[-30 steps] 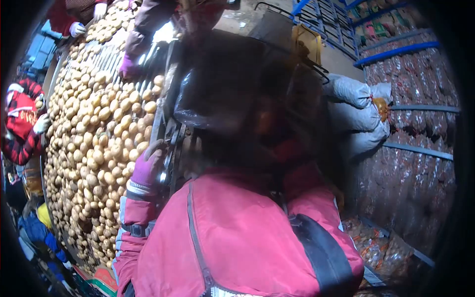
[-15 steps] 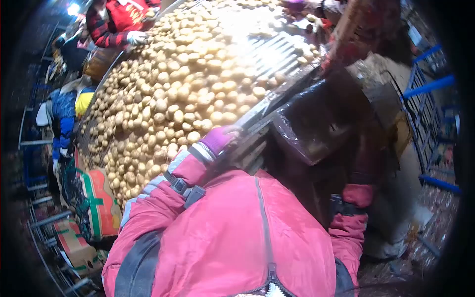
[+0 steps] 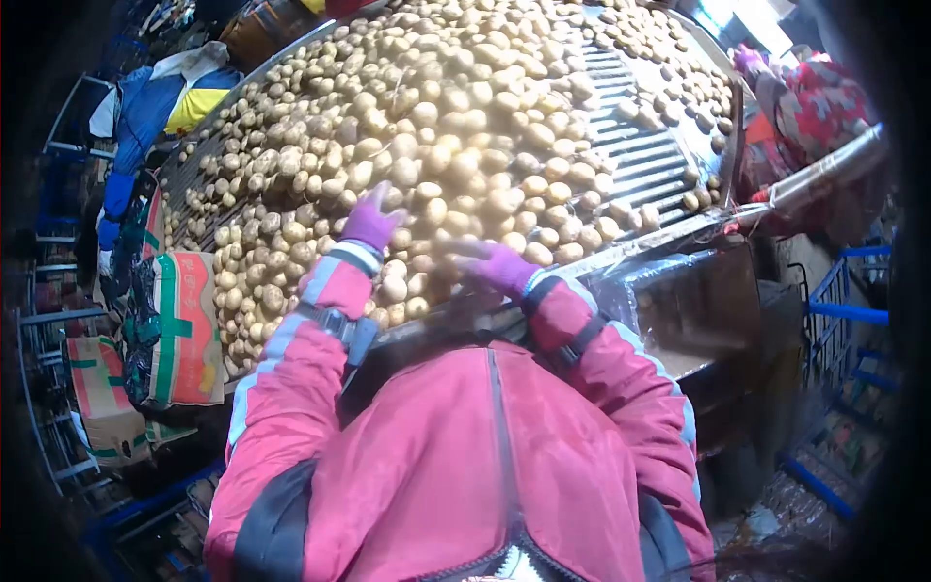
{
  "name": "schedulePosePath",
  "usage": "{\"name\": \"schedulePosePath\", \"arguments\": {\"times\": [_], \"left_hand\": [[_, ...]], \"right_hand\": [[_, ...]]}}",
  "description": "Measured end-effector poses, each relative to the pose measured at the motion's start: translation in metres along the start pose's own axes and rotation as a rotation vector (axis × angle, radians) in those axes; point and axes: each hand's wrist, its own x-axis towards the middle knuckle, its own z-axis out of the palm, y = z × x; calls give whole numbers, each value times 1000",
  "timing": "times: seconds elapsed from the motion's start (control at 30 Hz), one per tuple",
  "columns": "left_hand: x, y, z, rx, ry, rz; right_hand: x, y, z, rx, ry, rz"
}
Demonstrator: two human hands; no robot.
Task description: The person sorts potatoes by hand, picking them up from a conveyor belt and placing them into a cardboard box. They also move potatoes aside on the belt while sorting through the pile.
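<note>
A broad heap of potatoes (image 3: 427,145) covers a slatted sorting table (image 3: 630,126). My left hand (image 3: 373,221), in a purple glove with pale fingertips, reaches over the potatoes with its fingers apart. To its right, just inside the table's near rim, is my right hand (image 3: 499,269) in a matching glove. Its fingers are stretched out to the left above the potatoes and somewhat blurred. I see no potato in either hand.
A plastic-lined box (image 3: 689,310) stands below the rim on the right. Printed cartons (image 3: 184,330) stand at the left. Another person in a patterned sleeve (image 3: 824,97) is at the table's right side. Blue metal racks (image 3: 844,301) stand beyond.
My right hand has come up from low beside the box to the potatoes. My left hand has left the table rim and moved over the heap. The view has turned.
</note>
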Motion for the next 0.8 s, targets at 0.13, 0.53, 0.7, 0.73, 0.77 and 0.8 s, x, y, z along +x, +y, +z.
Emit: {"name": "schedulePosePath", "arguments": {"times": [0.13, 0.53, 0.7, 0.73, 0.77, 0.8], "left_hand": [[16, 20, 25, 86, -4, 2], [6, 120, 106, -188, -304, 450], [14, 112, 52, -274, -329, 503], [17, 104, 41, -318, -371, 348], [19, 89, 36, -359, -337, 261], [20, 73, 29, -395, -302, 173]], "right_hand": [[31, 54, -35, 113, 123, 44], [-16, 62, -184, -256, 829, 129], [34, 1, -160, -409, 784, 71], [51, -15, -147, -467, 713, 148], [70, -12, -140, -453, 678, 119], [89, -9, -133, -438, 643, 91]]}}
